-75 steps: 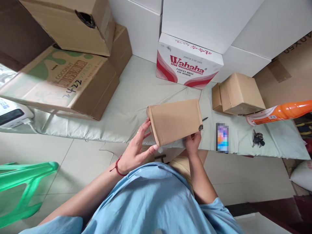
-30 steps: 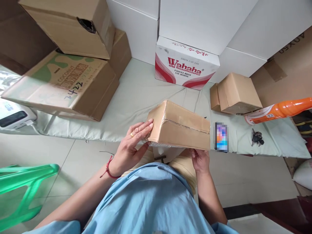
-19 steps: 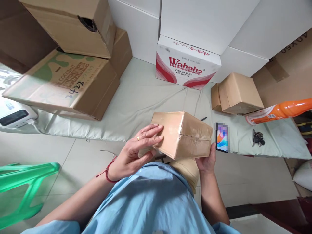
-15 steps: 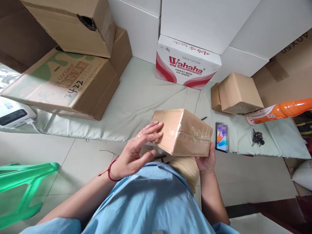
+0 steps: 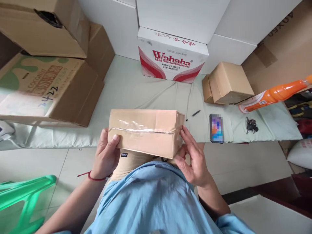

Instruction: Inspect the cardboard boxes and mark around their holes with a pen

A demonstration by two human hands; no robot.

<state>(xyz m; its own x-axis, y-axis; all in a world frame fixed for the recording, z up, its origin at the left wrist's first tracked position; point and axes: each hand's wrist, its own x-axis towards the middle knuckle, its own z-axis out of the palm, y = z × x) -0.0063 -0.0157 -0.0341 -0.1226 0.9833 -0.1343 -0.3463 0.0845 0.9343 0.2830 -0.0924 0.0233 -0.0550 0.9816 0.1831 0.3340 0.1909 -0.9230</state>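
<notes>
A small brown cardboard box [image 5: 143,130] is held above my lap, at the front edge of the cloth-covered surface. Clear tape runs along the seam on the side facing me. My left hand [image 5: 107,152] grips the box's left end, thumb on the near face and the other fingers hidden behind. At the right end, my right hand [image 5: 191,156] has its fingers against the box's end face and its thumb near the lower corner. A dark pen-like stick [image 5: 196,113] lies on the cloth just right of the box.
A phone [image 5: 216,128], keys [image 5: 251,125] and an orange bottle [image 5: 275,96] are on the right, beside small cartons [image 5: 229,83]. Behind stands a Wahaha water carton [image 5: 173,57]. Large cartons [image 5: 75,94] are stacked left. A green stool [image 5: 29,201] stands on the floor.
The box has turned so its taped long side faces me, and it has moved left. My left hand has gone from lying on it to gripping its end. The view has shifted right.
</notes>
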